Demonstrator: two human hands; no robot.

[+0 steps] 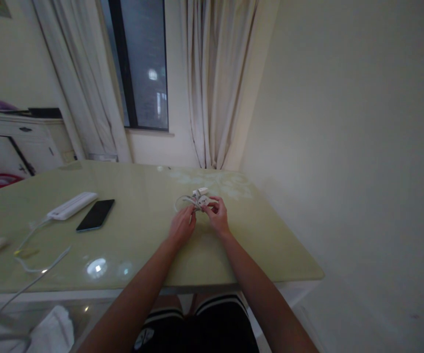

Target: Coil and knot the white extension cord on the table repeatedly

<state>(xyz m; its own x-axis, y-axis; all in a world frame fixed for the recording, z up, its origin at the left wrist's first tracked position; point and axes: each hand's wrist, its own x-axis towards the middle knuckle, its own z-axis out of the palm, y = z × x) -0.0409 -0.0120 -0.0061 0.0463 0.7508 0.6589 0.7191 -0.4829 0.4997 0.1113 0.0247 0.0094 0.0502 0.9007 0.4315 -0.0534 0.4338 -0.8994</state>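
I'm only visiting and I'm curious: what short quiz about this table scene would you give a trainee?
1. True or false: the left hand and the right hand both grip the white cable bundle.
2. What lies right beside the black phone on the table?
A. a white power strip
B. a red cup
C. an open book
3. Fill in: seen from the person, the black phone lies to the ____ of both hands.

Key: 1 true; 2 A; 3 left.
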